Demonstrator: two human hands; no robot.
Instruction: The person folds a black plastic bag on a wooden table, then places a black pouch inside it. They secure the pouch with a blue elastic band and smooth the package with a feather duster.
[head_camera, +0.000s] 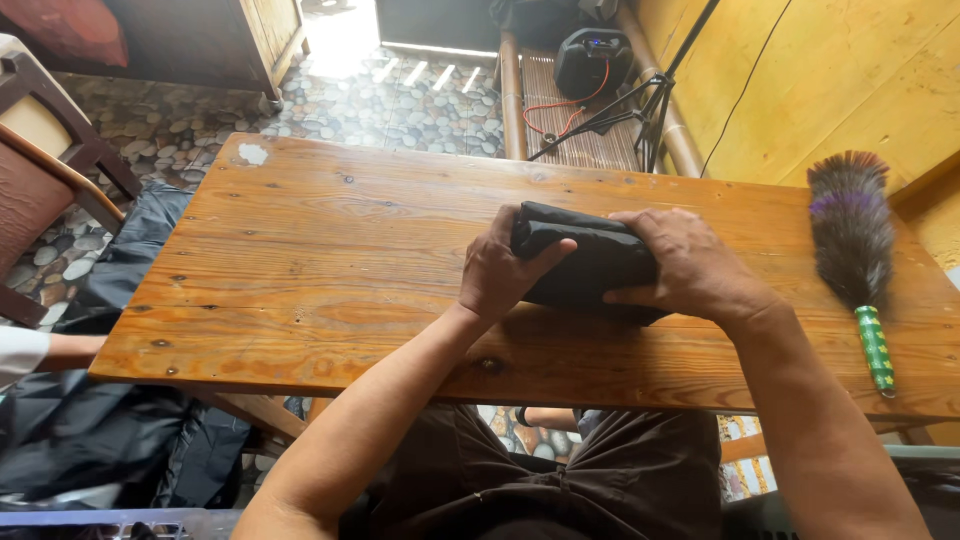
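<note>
A folded black cloth bundle lies on the wooden table, a little right of its middle. My left hand grips the bundle's left end, thumb laid across the top. My right hand presses down on its right end, fingers curled over the far edge. Both forearms reach in from the near edge of the table.
A feather duster with a green handle lies at the table's right end. Black cloth is heaped on the floor at left, beside another person's arm. A wooden chair stands far left. A tripod and black speaker stand beyond the table.
</note>
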